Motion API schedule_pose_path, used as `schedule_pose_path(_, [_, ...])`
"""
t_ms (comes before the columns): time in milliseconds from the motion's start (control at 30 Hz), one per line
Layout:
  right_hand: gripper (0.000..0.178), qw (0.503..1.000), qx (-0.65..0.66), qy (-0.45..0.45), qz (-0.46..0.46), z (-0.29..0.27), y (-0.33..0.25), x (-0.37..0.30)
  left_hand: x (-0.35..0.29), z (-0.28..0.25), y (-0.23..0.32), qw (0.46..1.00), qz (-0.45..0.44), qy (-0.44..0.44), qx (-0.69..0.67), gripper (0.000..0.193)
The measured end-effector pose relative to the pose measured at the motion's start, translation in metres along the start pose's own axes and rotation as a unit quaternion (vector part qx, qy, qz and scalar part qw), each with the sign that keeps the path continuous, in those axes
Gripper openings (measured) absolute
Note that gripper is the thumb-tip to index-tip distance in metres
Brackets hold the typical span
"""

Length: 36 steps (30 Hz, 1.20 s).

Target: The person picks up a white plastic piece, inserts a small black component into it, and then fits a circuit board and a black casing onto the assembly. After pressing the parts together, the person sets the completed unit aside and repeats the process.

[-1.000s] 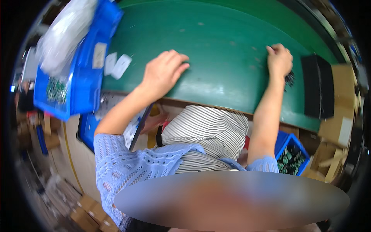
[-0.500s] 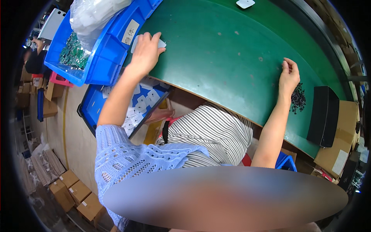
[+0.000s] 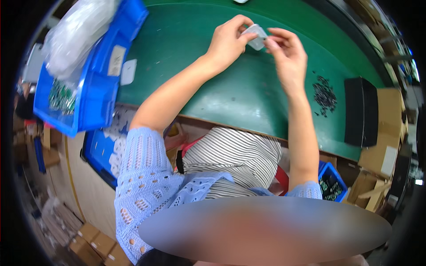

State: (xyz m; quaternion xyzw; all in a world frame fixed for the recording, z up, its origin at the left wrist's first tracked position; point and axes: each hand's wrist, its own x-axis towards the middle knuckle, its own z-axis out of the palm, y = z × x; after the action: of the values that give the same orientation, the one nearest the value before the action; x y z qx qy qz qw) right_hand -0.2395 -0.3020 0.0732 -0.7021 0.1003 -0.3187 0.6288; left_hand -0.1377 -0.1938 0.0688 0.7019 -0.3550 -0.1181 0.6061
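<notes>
Wearing a blue knit top, a person has striped cloth over the lap. Low on the left is a blue tray with white flat pieces; low on the right, a blue tub. A green table comes next. On its left, a blue bin has green circuit boards and a clear plastic bag. Small black parts lie on the right, near a black box. Farther out, the left hand grips a whitish plastic cover above the table. The right hand has bent fingers at the cover's edge, by a tiny dark bit; I can't tell if it pinches it.
</notes>
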Motion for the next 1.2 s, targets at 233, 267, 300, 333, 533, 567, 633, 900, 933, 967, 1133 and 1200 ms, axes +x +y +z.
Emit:
schedule_pose_path(233, [0.023, 1.000, -0.013, 0.001, -0.003, -0.006, 0.018, -0.006, -0.014, 0.011, 0.001, 0.990, -0.047, -0.073, -0.109, 0.018])
schedule_pose_path(267, [0.023, 1.000, -0.018, 0.006, -0.001, -0.005, 0.016, -0.006, -0.014, 0.011, 0.000, 0.992, -0.039, -0.074, -0.090, 0.015])
schedule_pose_path(300, [0.023, 1.000, -0.023, 0.011, 0.001, -0.005, 0.015, -0.007, -0.015, 0.011, -0.001, 0.992, -0.041, -0.077, -0.092, 0.015])
schedule_pose_path(333, [0.023, 1.000, -0.024, 0.012, 0.003, -0.006, 0.016, -0.007, -0.015, 0.011, -0.002, 0.993, -0.031, -0.074, -0.088, 0.011])
schedule_pose_path(533, [0.022, 0.992, -0.112, 0.006, -0.058, -0.005, 0.016, -0.011, -0.018, 0.014, -0.004, 0.993, -0.007, -0.065, -0.101, 0.005])
schedule_pose_path(567, [0.018, 0.990, -0.123, 0.018, -0.066, -0.004, 0.013, -0.011, -0.018, 0.013, -0.003, 0.993, -0.016, -0.062, -0.101, 0.004])
schedule_pose_path(633, [0.014, 0.988, -0.134, 0.030, -0.074, -0.004, 0.009, -0.012, -0.019, 0.013, -0.003, 0.990, -0.020, -0.059, -0.123, 0.003])
schedule_pose_path(900, [0.004, 0.962, -0.227, 0.059, -0.140, -0.007, 0.007, -0.011, -0.023, 0.017, -0.005, 0.973, -0.034, -0.027, -0.229, 0.006])
schedule_pose_path(933, [0.004, 0.962, -0.228, 0.060, -0.140, -0.008, 0.008, -0.011, -0.023, 0.016, -0.006, 0.973, -0.036, -0.040, -0.224, 0.007])
schedule_pose_path(967, [0.004, 0.962, -0.233, 0.056, -0.134, -0.008, 0.010, -0.010, -0.022, 0.015, -0.007, 0.973, -0.038, -0.052, -0.220, 0.007])
schedule_pose_path(1133, [0.005, 0.964, -0.219, 0.048, -0.143, -0.006, 0.009, -0.009, -0.020, 0.012, -0.008, 0.971, -0.058, -0.050, -0.225, 0.013])
schedule_pose_path(1200, [0.007, 0.956, -0.243, 0.020, -0.162, -0.010, 0.012, -0.009, -0.020, 0.012, -0.008, 0.968, -0.059, -0.034, -0.240, 0.013])
